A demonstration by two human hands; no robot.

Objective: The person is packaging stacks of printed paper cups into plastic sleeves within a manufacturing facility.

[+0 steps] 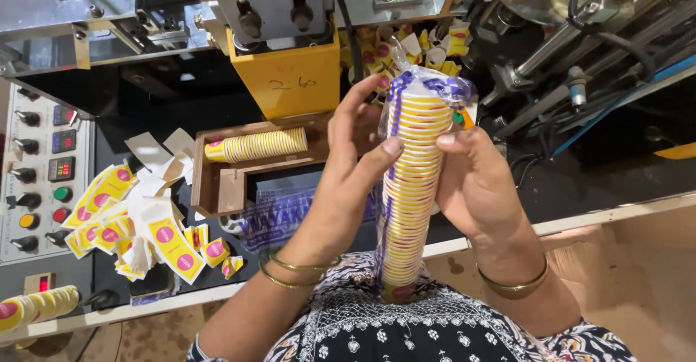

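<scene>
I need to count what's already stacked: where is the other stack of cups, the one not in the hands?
In the head view, the loose cup stack lies on its side in the wooden tray, left of the left hand, below the yellow machine box.

The cup stack's [413, 188] foot sinks behind the patterned dress [406, 329], and the right hand [478, 188] covers its far side, so only a thumb tip shows there. The left hand's [348, 181] palm faces away, its fingers [362, 97] partly behind the bag [428, 83]. The cup roll [36, 305] at bottom left is cut off by the edge, and the panel [43, 166] displays are too small to read.
</scene>
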